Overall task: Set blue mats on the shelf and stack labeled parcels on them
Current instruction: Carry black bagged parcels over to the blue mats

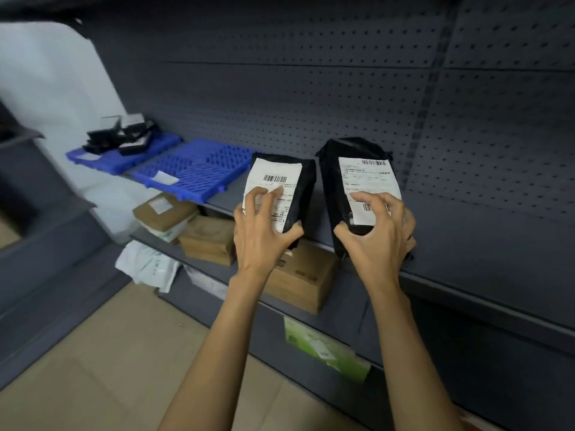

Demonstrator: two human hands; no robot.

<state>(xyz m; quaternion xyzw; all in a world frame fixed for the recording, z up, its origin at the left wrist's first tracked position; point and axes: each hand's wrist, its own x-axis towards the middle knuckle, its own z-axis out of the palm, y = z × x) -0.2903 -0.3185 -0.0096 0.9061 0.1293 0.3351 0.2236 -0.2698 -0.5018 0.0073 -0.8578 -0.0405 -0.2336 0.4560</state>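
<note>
My left hand (261,231) grips a black parcel with a white label (292,181) by its lower end. My right hand (378,234) grips a larger black labeled parcel (334,181) the same way. Both parcels are held upright over the front of the grey shelf (466,244), right of the mats. Two blue slatted mats lie on that shelf to the left: the near one (199,169) carries only a small white slip, and the far one (124,157) holds a pile of small black labeled parcels (121,136).
A grey pegboard (311,98) backs the shelf. On the lower shelf sit brown cardboard boxes (298,275) and a white bag (146,265). A green-and-white parcel (326,349) lies lower still. Beige floor tiles (109,368) are at the bottom left.
</note>
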